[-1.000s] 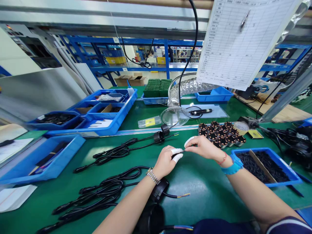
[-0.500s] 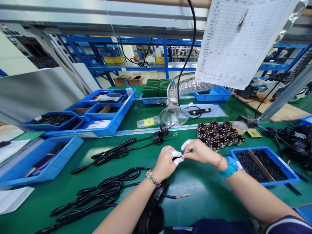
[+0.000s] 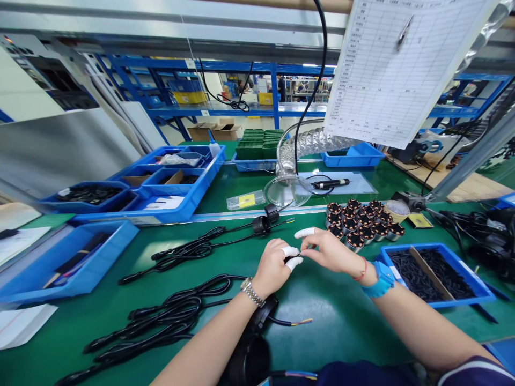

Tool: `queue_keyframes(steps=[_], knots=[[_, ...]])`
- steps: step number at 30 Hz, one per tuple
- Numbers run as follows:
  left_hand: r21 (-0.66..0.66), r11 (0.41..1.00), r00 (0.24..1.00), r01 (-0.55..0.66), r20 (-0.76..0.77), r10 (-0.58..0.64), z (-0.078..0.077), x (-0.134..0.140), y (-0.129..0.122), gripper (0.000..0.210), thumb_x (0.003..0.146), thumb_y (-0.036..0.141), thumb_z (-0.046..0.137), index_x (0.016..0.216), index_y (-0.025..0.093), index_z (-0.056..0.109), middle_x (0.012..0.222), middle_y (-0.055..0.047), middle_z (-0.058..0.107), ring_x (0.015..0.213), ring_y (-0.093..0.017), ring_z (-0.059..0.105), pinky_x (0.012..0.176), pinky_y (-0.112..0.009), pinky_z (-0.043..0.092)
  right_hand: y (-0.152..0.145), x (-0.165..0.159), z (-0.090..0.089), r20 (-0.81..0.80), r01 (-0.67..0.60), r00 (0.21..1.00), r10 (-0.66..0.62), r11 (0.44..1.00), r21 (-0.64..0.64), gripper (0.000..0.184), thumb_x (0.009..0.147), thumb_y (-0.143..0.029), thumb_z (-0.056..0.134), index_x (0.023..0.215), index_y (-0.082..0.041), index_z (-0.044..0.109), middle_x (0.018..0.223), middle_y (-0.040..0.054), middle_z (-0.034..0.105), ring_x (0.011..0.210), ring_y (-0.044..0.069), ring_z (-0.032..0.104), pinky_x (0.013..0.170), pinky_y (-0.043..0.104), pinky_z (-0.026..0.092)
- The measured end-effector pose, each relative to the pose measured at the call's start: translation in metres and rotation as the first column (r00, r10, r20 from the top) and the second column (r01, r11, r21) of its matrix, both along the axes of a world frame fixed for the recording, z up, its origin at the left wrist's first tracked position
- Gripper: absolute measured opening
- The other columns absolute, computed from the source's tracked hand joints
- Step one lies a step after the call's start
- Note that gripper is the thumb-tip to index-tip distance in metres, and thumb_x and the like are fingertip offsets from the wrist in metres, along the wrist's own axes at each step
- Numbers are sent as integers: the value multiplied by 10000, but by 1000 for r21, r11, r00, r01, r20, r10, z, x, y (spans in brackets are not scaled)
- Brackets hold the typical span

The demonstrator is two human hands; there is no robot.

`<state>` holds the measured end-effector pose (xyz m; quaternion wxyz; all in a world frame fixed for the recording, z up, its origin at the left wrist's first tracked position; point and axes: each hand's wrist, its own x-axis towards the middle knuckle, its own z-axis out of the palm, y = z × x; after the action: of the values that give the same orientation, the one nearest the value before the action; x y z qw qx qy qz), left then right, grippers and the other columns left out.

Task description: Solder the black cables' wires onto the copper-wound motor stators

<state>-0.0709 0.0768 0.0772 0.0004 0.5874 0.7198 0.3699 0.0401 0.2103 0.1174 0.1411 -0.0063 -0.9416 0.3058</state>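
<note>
Over the middle of the green bench, my left hand (image 3: 277, 264) pinches a small black piece (image 3: 288, 259) between white-covered fingertips. What kind of piece it is I cannot tell; the fingers hide most of it. My right hand (image 3: 328, 249) meets it from the right, thumb and fingertip pressed together at the piece's end, with a white-covered index finger raised. Beneath my left wrist lies a black cable with a round black cap (image 3: 263, 315) and bare coloured wires. Coiled black cables (image 3: 189, 313) stretch to the left, and another pair with black caps (image 3: 261, 224) lies beyond my hands.
Copper-wound motor stators (image 3: 366, 228) stand in a cluster at the right. Beside them, a divided blue tray (image 3: 480, 289) holds small black pieces. Blue bins (image 3: 177, 215) fill the left side. A clear flexible duct (image 3: 309, 142) and a hanging paper sheet (image 3: 374, 69) are in front.
The right index finger has lifted away from the left fingertips, while the right thumb and another fingertip stay at the small black piece. The left hand has hardly moved.
</note>
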Motion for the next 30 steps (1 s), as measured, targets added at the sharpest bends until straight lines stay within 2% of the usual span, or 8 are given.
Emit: queue_keyframes(steps=[3, 5, 7, 10, 13, 15, 22, 30], knots=[[-22, 1000, 1000, 9, 17, -9, 0, 0, 0, 94, 756, 254, 583, 751, 187, 649, 658, -23, 584, 697, -166, 502, 691, -318, 416, 2, 0, 1, -14, -7, 1000, 7, 999, -48, 84, 759, -198, 571, 716, -179, 641, 960, 71, 637, 1021, 201, 531, 847, 339, 415], [-48, 999, 997, 21, 70, -18, 0, -2, 0, 137, 782, 264, 546, 812, 192, 659, 709, -34, 605, 726, -169, 518, 706, -315, 425, 8, 3, 4, -79, 37, 996, -52, 984, -174, 120, 748, -249, 589, 835, -187, 643, 1020, 71, 618, 977, 193, 548, 822, 331, 430], [-78, 997, 988, 29, 154, -17, 0, -4, 1, 179, 803, 261, 511, 871, 192, 661, 760, -43, 621, 746, -167, 537, 714, -303, 436, 15, 6, 6, -156, 155, 960, -232, 906, -394, 217, 767, -295, 558, 945, -186, 616, 990, 68, 620, 854, 163, 579, 742, 304, 460], [-124, 991, 959, 45, 284, -8, -1, -8, 2, 214, 817, 262, 476, 863, 187, 671, 793, -42, 631, 754, -160, 565, 712, -280, 448, 21, 9, -3, -67, 296, 897, -438, 705, -645, 236, 760, -319, 552, 913, -152, 618, 751, 35, 628, 640, 120, 556, 608, 268, 460], [-143, 989, 933, 45, 359, 10, -2, -10, 3, 229, 816, 284, 468, 863, 198, 675, 808, -28, 643, 758, -159, 582, 718, -269, 451, 14, 8, -19, 83, 280, 942, -326, 622, -731, 265, 682, -301, 637, 890, -137, 630, 707, 22, 621, 612, 108, 534, 588, 256, 449], [-143, 989, 924, 36, 382, 22, -3, -11, 3, 232, 813, 298, 472, 873, 205, 676, 802, -24, 650, 757, -160, 586, 723, -269, 453, 7, 6, -27, 77, 225, 961, -266, 590, -776, 261, 673, -298, 644, 884, -145, 636, 739, 24, 630, 635, 107, 538, 602, 252, 445], [-112, 994, 908, 2, 416, 45, -7, -11, 3, 197, 777, 282, 537, 886, 201, 678, 813, -35, 659, 741, -161, 596, 717, -290, 473, -6, -6, -31, 51, 217, 952, -301, 549, -807, 192, 667, -325, 639, 709, -138, 634, 629, -2, 597, 558, 87, 506, 548, 228, 420], [-93, 991, 922, -92, 368, 120, -5, -9, 1, 112, 706, 219, 624, 792, 189, 688, 748, -25, 644, 664, -143, 594, 665, -278, 487, -16, -15, -40, 71, 252, 948, -310, 599, -760, 215, 616, -337, 684, 598, -133, 616, 505, -36, 520, 470, 61, 392, 444, 198, 309]])
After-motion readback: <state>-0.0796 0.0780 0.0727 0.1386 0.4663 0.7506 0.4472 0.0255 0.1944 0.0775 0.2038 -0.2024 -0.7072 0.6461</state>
